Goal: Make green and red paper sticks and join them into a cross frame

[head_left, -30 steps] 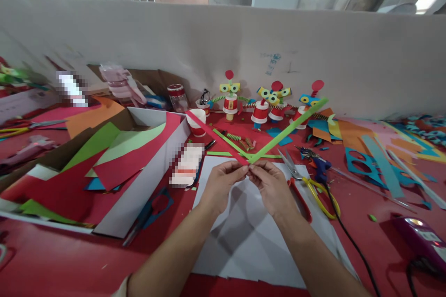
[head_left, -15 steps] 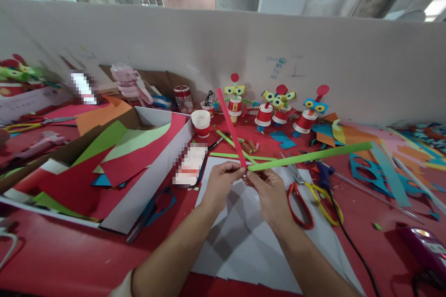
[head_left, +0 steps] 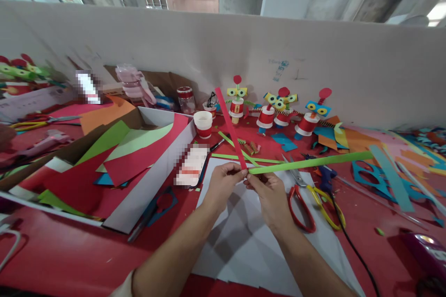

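My left hand [head_left: 225,186] pinches the lower end of a red paper strip [head_left: 230,123], which slants up and away to the left. Between the fingertips of my right hand [head_left: 266,192] is the near end of a green paper strip [head_left: 310,163], stretching out to the right. The two strips meet at my touching fingertips, where the joint is mostly covered. Both hands are over white paper sheets [head_left: 240,246]. Scissors [head_left: 301,213] with one red and one yellow handle loop lie just right of my right hand. Past my hands, more green strips lie crossed.
At left stands a box of coloured paper [head_left: 153,185], with a phone [head_left: 192,167] beside it. Paper-cup figures [head_left: 237,107] and a white-and-red cup [head_left: 203,125] line the back. A blue glue gun [head_left: 326,178] trails a black cord on the right, near a purple device [head_left: 427,255].
The view has shifted slightly, so the table appears a little lower and to the right. Both hands keep their pinch on the strips, with hardly any movement.
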### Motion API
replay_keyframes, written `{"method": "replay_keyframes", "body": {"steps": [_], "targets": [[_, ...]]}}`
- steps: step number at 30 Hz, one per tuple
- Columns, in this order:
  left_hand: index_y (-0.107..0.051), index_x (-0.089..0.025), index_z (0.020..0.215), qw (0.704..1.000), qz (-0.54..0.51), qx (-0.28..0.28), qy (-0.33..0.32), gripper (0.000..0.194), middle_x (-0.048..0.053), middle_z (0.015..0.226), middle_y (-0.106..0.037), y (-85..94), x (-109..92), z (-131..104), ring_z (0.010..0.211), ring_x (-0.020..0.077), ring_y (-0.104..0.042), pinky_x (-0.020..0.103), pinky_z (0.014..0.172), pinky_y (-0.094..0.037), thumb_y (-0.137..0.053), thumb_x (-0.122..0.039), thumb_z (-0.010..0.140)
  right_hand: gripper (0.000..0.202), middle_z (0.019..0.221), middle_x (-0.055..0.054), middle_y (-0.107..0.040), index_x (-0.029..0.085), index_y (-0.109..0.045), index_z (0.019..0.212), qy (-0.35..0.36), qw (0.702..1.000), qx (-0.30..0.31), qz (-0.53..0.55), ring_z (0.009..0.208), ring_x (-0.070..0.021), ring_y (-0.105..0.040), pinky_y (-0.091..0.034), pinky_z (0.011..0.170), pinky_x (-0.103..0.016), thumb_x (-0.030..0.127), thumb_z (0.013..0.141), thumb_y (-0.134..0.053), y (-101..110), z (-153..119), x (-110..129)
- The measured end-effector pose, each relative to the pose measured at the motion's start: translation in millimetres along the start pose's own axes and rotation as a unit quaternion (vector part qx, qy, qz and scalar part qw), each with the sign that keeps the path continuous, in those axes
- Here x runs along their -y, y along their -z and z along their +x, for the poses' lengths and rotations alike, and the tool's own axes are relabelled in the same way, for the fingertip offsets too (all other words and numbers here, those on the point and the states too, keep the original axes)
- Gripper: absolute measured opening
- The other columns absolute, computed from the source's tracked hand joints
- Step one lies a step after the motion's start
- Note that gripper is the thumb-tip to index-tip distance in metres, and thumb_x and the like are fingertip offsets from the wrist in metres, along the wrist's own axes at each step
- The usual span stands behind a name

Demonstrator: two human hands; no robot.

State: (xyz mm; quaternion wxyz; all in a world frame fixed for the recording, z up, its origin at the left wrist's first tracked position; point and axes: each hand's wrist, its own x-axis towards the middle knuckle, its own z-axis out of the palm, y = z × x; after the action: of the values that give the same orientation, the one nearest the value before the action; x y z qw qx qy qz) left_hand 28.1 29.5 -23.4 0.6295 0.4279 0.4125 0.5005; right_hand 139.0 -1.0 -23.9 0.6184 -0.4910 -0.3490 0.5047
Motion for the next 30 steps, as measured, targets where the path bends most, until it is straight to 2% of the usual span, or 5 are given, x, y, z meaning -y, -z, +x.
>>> {"method": "replay_keyframes", "body": {"steps": [3, 12, 20, 27, 30], "targets": [[-0.07, -0.016, 0.069, 1.0, -0.005, 0.017, 0.0, 0.02, 0.001, 0.068, -0.064, -2.2, -4, -2, 0.063, 0.012, -0.052, 0.025, 0.063, -0.04, -0.076, -0.034, 0.063, 0.013, 0.064, 0.001, -0.066, 0.021, -0.07, 0.072, -0.004, 1.0, -0.01, -0.006, 0.061, -0.0146, -0.058, -0.046, 0.062, -0.03, 0.026, 0.061, -0.075, 3, 4, 2], [-0.069, -0.017, 0.064, 1.0, 0.004, -0.021, -0.023, 0.017, -0.001, 0.061, -0.061, -0.8, 0, 0, 0.056, 0.0098, -0.049, 0.023, 0.056, -0.039, -0.076, -0.032, 0.063, 0.017, 0.063, 0.002, -0.065, 0.021, -0.068, 0.071, -0.025, 1.0, -0.005, -0.009, 0.06, -0.0138, -0.057, -0.045, 0.062, -0.03, 0.029, 0.06, -0.078, 2, 4, 5], [-0.068, -0.014, 0.067, 0.996, -0.076, -0.003, 0.055, 0.027, 0.001, 0.063, -0.066, 2.6, -6, 1, 0.056, 0.0105, -0.059, 0.025, 0.06, -0.047, -0.083, -0.033, 0.055, 0.017, 0.068, 0.0, -0.067, 0.02, -0.07, 0.074, -0.041, 0.997, 0.063, -0.023, 0.065, -0.0138, -0.058, -0.044, 0.063, -0.028, 0.034, 0.065, -0.076, 7, 5, 8], [-0.069, -0.014, 0.067, 0.989, -0.114, 0.003, 0.096, 0.027, 0.0, 0.063, -0.066, 3.8, -9, 2, 0.058, 0.0096, -0.061, 0.025, 0.065, -0.05, -0.086, -0.029, 0.052, 0.013, 0.072, 0.001, -0.067, 0.023, -0.073, 0.075, -0.035, 0.999, 0.034, -0.001, 0.066, -0.0123, -0.056, -0.041, 0.064, -0.026, 0.031, 0.065, -0.074, 10, 7, 8], [-0.07, -0.014, 0.065, 0.986, -0.118, 0.024, 0.116, 0.025, 0.0, 0.063, -0.066, 4.5, -12, 1, 0.057, 0.0084, -0.061, 0.023, 0.064, -0.05, -0.086, -0.027, 0.052, 0.015, 0.074, 0.003, -0.067, 0.025, -0.073, 0.079, -0.058, 0.995, 0.065, 0.044, 0.067, -0.0116, -0.057, -0.041, 0.064, -0.025, 0.034, 0.067, -0.076, 14, 10, 5]]}}
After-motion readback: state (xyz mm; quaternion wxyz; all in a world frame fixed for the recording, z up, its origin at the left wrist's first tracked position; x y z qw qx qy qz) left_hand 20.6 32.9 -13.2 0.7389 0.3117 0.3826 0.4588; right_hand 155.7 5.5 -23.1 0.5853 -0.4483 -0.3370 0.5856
